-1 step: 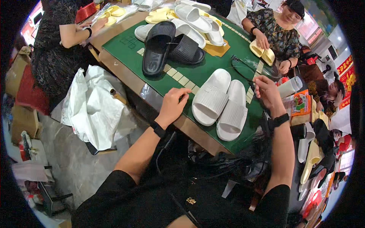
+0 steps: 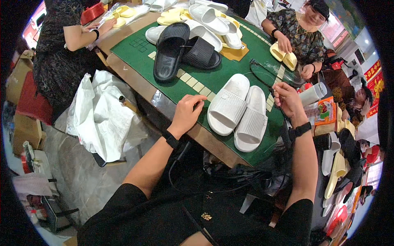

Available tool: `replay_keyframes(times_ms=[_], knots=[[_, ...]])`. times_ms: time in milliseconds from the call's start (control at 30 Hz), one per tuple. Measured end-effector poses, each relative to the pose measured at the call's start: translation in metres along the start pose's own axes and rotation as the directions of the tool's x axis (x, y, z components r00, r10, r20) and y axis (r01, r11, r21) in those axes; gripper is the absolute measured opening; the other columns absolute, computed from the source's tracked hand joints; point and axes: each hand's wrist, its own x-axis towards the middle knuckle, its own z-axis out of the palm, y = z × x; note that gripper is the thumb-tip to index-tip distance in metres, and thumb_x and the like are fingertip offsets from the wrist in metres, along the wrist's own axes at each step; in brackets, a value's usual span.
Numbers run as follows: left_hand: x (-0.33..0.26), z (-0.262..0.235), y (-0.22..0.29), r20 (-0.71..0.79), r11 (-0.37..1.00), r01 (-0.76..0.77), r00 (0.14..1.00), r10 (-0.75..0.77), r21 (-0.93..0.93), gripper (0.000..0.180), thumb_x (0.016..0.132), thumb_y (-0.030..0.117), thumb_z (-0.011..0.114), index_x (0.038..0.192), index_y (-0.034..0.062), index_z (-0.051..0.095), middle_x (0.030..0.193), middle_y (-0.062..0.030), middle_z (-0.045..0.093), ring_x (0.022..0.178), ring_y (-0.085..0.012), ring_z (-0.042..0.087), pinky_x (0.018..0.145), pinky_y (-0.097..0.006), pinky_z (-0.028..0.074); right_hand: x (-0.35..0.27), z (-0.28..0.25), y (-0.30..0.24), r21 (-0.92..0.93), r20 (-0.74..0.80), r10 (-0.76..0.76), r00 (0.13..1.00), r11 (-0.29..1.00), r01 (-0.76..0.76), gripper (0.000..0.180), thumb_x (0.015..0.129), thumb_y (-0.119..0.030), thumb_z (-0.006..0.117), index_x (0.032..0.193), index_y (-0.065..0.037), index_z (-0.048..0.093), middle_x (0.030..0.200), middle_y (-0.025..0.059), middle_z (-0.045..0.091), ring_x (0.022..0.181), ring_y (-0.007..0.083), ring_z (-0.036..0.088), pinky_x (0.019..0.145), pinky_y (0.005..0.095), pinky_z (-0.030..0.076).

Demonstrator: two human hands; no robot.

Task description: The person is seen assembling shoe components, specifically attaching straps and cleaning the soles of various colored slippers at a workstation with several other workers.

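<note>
A pair of white slide slippers lies side by side on the green table mat, between my two hands. My left hand rests at the table edge just left of them, fingers loosely bent and apart, holding nothing visible. Right of the slippers, my right hand is closed in a pinch. A thin black cord runs from the mat to its fingertips. Farther back on the mat is a pair of black slide slippers, one overlapping the other.
White and yellow slippers are heaped at the back. Across the table a person's hand touches yellow slippers; another person's arm is at the far left. A white sack stands left of the table; more slippers lie at right.
</note>
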Motion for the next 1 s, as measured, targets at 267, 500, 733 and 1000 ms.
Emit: replay_keyframes(times_ms=[267, 500, 733, 1000], knots=[[-0.001, -0.001, 0.002, 0.018, 0.998, -0.035, 0.999, 0.034, 0.056, 0.015, 0.086, 0.005, 0.061, 0.100, 0.0024, 0.067, 0.089, -0.0145, 0.068, 0.088, -0.0329, 0.061, 0.077, -0.042, 0.049, 0.015, -0.022, 0.043, 0.026, -0.136, 0.152, 0.979, 0.988, -0.150, 0.012, 0.096, -0.014, 0.058, 0.097, -0.002, 0.059, 0.070, 0.0038, 0.059, 0.058, 0.0153, 0.061, 0.047, 0.0253, 0.048], [-0.002, -0.002, 0.001, 0.009, 0.993, -0.064, 0.998, 0.064, 0.104, 0.015, 0.087, 0.006, 0.063, 0.100, 0.0032, 0.069, 0.093, -0.0133, 0.070, 0.086, -0.0287, 0.064, 0.073, -0.037, 0.051, 0.000, -0.004, 0.047, -0.197, -0.030, 0.173, 0.984, 0.964, -0.176, 0.013, 0.094, -0.016, 0.061, 0.095, -0.003, 0.060, 0.073, 0.0042, 0.063, 0.062, 0.0153, 0.064, 0.050, 0.0262, 0.050], [-0.004, -0.003, 0.003, -0.073, 0.994, -0.092, 0.993, 0.096, 0.063, 0.016, 0.085, 0.002, 0.066, 0.101, 0.0042, 0.069, 0.094, -0.0121, 0.069, 0.088, -0.0251, 0.064, 0.072, -0.035, 0.052, -0.008, 0.016, 0.041, -0.589, 0.060, 0.078, 0.995, 0.808, -0.028, 0.014, 0.088, -0.020, 0.064, 0.088, -0.007, 0.068, 0.076, -0.0044, 0.062, 0.072, 0.0063, 0.056, 0.061, 0.0228, 0.042], [-0.012, -0.017, 0.041, 0.159, 0.825, -0.519, 0.854, 0.495, 0.223, 0.024, 0.075, 0.005, 0.067, 0.099, 0.0088, 0.069, 0.100, -0.0087, 0.065, 0.100, -0.0285, 0.061, 0.084, -0.039, 0.052, -0.008, 0.020, 0.052, -0.710, 0.190, -0.069, 0.979, 0.679, 0.185, 0.018, 0.081, -0.011, 0.067, 0.086, 0.006, 0.070, 0.072, 0.0044, 0.067, 0.068, 0.0105, 0.058, 0.064, 0.0268, 0.046]])
